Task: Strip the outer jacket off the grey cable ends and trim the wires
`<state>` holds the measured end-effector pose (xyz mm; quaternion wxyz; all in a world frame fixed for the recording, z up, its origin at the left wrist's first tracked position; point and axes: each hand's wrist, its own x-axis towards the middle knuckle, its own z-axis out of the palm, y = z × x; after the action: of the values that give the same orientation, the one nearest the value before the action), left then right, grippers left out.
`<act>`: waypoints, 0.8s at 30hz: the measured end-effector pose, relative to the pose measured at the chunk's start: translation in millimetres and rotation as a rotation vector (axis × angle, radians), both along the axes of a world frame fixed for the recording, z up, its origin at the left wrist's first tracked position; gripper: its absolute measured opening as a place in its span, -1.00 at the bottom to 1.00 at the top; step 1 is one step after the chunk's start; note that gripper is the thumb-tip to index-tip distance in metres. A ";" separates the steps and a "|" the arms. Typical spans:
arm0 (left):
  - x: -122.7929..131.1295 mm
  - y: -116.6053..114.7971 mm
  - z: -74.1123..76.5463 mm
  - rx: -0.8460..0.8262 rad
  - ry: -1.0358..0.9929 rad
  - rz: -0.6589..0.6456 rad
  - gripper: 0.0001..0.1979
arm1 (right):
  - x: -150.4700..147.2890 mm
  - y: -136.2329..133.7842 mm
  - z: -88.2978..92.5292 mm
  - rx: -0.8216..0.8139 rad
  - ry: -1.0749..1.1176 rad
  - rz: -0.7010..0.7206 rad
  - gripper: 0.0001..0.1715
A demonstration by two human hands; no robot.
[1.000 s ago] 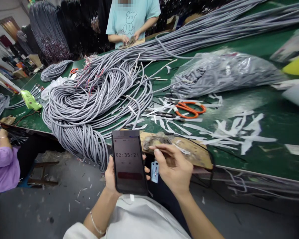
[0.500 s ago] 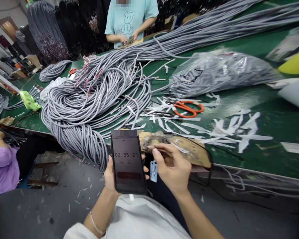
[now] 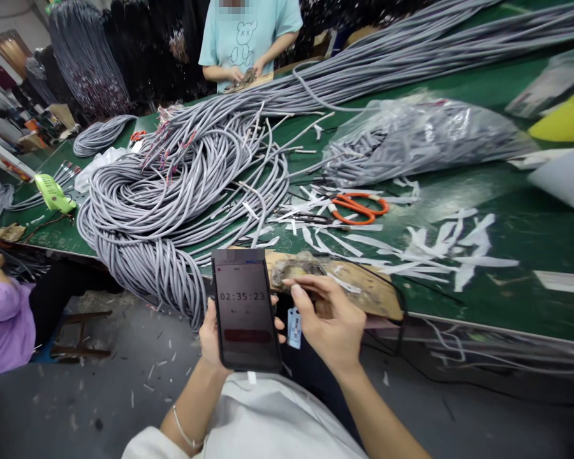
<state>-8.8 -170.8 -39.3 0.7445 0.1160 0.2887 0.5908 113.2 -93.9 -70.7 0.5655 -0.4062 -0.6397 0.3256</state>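
Note:
My left hand [image 3: 211,338] is wrapped round a dark phone [image 3: 247,319], held upright with its screen toward me; the screen reads 02:35:23. Right of the phone, my right hand [image 3: 332,322] has its thumb and fingertips brought close together, and whether anything small is between them is hidden. Behind those fingertips a stained wooden board [image 3: 380,293] lies at the table's near edge, with a grimy lump [image 3: 291,268] on it. A blue tag [image 3: 294,327] hangs between the phone and my right hand.
Coiled grey cables [image 3: 157,204] cover the green table [image 3: 497,306] at left. Orange-handled scissors [image 3: 358,208], white strips [image 3: 435,248] and a plastic bag [image 3: 425,137] of grey pieces lie right. One person [image 3: 251,38] works across the table; another [image 3: 9,319] sits at left.
The phone's digits have gone from 02:35:21 to 02:35:23. The table scene has shifted slightly left in view. Both hands keep nearly the same pose.

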 end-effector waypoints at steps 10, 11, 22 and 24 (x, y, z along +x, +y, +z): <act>-0.3 -0.6 -3.2 0.019 -0.009 0.024 -0.16 | 0.7 -0.8 -0.9 0.001 0.003 0.005 -0.92; -0.5 -0.8 -3.4 0.022 -0.010 0.014 -0.15 | 0.7 -0.7 -0.9 0.002 0.001 0.007 -0.92; 0.0 0.1 1.4 -0.026 -0.048 0.035 -0.18 | -0.6 0.2 -0.3 0.011 -0.003 0.005 -0.92; -0.4 -0.2 0.9 -0.038 -0.036 0.036 -0.16 | -0.4 0.0 0.1 0.017 -0.007 0.004 -0.92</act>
<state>-9.2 -171.0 -38.4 0.7408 0.0859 0.2882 0.6006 112.8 -93.9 -70.5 0.5659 -0.4015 -0.6453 0.3198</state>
